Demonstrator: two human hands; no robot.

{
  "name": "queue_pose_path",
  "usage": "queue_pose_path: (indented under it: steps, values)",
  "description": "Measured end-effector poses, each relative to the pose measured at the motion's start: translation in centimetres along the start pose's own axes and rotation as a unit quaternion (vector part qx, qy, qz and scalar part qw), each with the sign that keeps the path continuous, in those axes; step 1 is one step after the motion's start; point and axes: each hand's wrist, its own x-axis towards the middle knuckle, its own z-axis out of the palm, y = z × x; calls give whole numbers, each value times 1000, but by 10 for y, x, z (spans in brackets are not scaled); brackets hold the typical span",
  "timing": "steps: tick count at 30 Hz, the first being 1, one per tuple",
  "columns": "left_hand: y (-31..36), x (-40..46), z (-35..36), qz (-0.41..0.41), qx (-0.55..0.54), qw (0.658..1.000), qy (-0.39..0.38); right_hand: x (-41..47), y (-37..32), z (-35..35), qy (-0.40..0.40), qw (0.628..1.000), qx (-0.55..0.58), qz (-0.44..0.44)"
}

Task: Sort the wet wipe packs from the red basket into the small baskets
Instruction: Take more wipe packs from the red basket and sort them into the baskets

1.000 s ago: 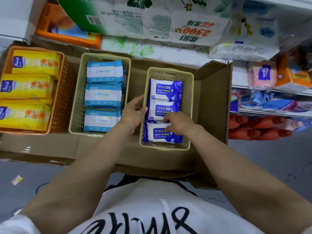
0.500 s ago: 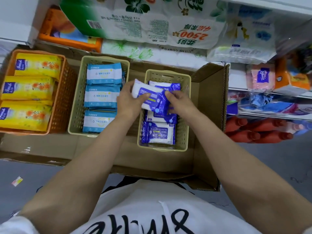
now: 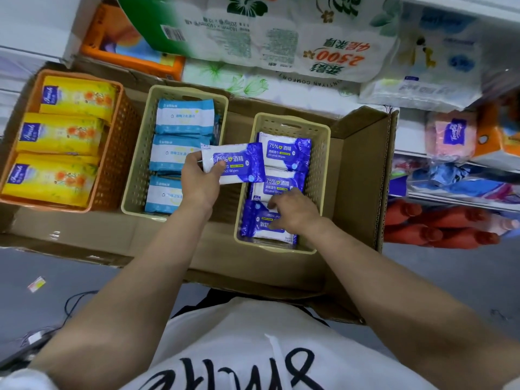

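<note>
sorting looks nearly done in the head view: yellow packs [image 3: 60, 142] fill the orange basket [image 3: 112, 164], pale blue packs [image 3: 180, 153] one beige basket [image 3: 138, 175]. left hand [image 3: 199, 181] pinches an alcohol wipes pack [image 3: 239, 161], lifted from the right basket [image 3: 320, 175] since a second ago; right hand [image 3: 292, 212], fingers curled, now grips the nearest pack [image 3: 261, 223] inside.

Single head-worn view, looking steeply down and forward, close above the cardboard box [image 3: 357, 175], store shelves beyond its far edge
</note>
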Motion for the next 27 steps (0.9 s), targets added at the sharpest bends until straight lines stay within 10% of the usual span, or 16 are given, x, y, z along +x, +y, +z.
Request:
queue_pose_path:
  steps: [12, 18, 23, 27]
  values:
    - [2, 1, -2, -4, -16, 1000, 1, 4, 4, -16, -41, 994, 91, 38]
    - [6, 4, -3, 2, -51, 999, 9, -1, 18, -34, 12, 864, 446, 233]
    - [8, 5, -1, 6, -36, 999, 1, 3, 10, -46, 101, 951, 186, 227]
    - [6, 4, -2, 6, -15, 1000, -2, 21, 4, -54, 179, 984, -14, -1]
